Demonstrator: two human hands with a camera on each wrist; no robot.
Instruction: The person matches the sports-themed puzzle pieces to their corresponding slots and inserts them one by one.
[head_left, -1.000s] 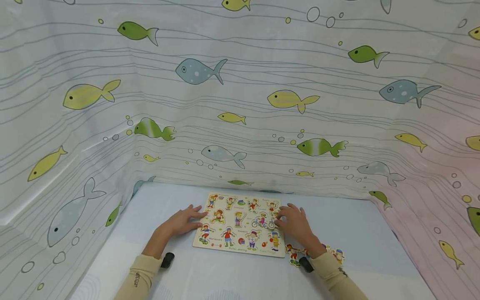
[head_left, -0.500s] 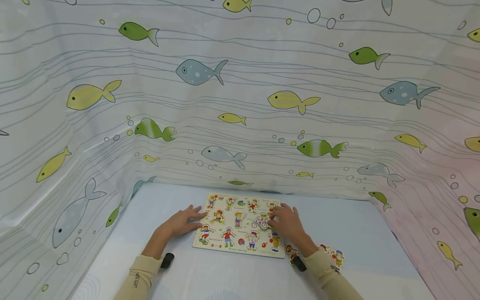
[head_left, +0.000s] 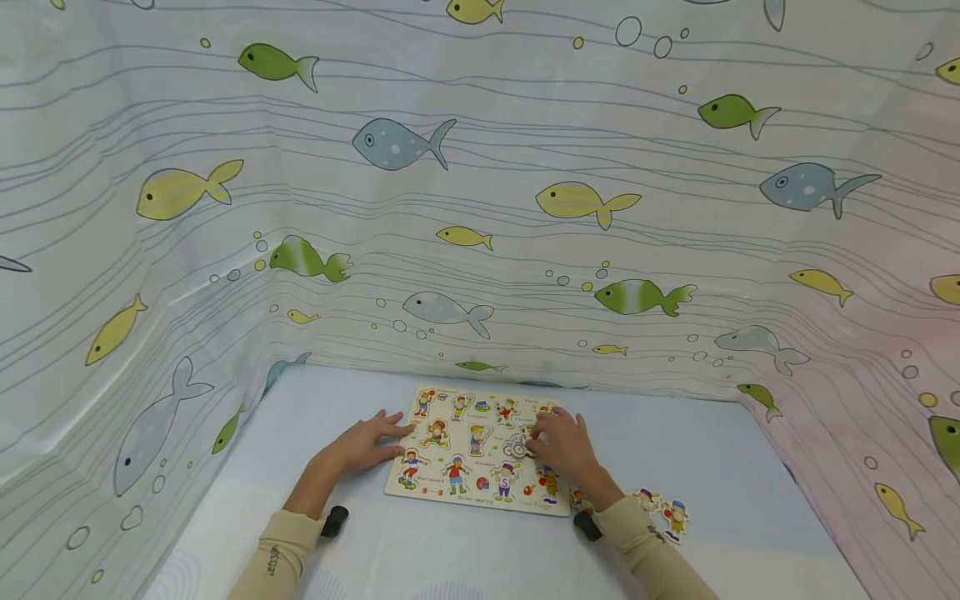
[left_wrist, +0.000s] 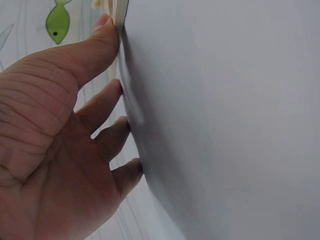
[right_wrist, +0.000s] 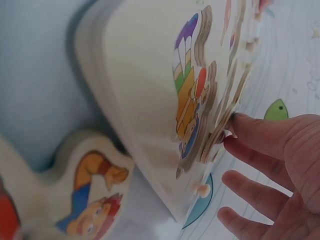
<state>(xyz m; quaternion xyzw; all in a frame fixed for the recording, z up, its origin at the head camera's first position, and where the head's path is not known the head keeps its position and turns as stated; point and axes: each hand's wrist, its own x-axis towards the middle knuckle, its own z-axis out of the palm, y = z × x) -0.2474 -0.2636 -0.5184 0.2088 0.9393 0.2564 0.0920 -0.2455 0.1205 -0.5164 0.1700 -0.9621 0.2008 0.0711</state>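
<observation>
A wooden puzzle board [head_left: 442,473] with cartoon sports figures lies flat on the table. My left hand [head_left: 363,444] rests at its left edge; in the left wrist view, the thumb [left_wrist: 97,47] touches the board's edge and the other fingertips meet the table. Over the board's right side, my right hand [head_left: 566,444] pinches a cyclist puzzle piece [head_left: 515,447] between thumb and index finger, hiding part of it. The right wrist view has that hand [right_wrist: 280,165] at the piece's edge, other fingers apart. Nearby on the board is a figure in orange [right_wrist: 186,105].
Loose puzzle pieces lie right of the board, among them a figure in yellow [head_left: 675,518] and one partly under the right wrist [head_left: 580,500]. A fish-patterned curtain [head_left: 480,275] encloses the table [head_left: 360,533] at the back and sides.
My right hand has moved left over the board, and the cyclist piece has shifted slightly left with it. My left hand has stayed at the board's left edge.
</observation>
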